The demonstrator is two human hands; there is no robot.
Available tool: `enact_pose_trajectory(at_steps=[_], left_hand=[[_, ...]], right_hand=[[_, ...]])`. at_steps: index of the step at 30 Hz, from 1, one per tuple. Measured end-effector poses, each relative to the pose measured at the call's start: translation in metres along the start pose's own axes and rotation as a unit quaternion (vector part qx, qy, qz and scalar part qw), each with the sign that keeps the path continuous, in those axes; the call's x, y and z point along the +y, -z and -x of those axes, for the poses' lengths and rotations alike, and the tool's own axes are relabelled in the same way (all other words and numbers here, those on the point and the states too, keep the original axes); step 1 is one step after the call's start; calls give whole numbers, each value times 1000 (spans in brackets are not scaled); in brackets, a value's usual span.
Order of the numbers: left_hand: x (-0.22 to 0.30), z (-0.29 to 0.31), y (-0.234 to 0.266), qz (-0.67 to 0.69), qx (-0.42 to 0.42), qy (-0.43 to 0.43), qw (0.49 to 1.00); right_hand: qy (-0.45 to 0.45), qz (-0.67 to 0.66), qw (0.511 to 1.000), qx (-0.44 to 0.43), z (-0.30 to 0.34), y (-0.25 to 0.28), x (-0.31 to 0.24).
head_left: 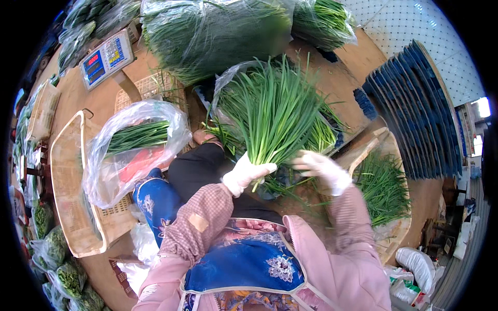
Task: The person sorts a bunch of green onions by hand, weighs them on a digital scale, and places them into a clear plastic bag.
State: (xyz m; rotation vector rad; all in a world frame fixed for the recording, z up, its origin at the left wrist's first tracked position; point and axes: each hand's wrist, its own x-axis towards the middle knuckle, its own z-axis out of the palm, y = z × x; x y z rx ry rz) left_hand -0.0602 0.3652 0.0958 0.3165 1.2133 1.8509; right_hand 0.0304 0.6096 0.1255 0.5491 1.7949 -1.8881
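Note:
My left hand, in a white glove, is closed around the lower end of a bunch of garlic chives. The long green leaves fan out upward and away from me. My right hand, also gloved and slightly blurred, is beside the bunch's lower right with its fingers stretched out, apparently holding nothing. Behind the held bunch, more chives lie in an opened clear plastic bag. Loose green blades fill a crate on my right.
At left, a clear plastic bag with chives sits in a beige crate. A digital scale stands behind it. Large wrapped bundles of greens lie ahead. Stacked dark blue sheets stand at far right.

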Motion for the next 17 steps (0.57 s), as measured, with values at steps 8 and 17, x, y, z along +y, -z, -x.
enact_pose_trajectory(at_steps=[8, 17], left_hand=[[-56, -37, -5, -588, 136, 80, 793], [-50, -34, 2, -20, 173, 199, 964]], right_hand=[[74, -536, 840, -34, -90, -93, 54], [68, -611, 785, 75, -98, -80, 121]])
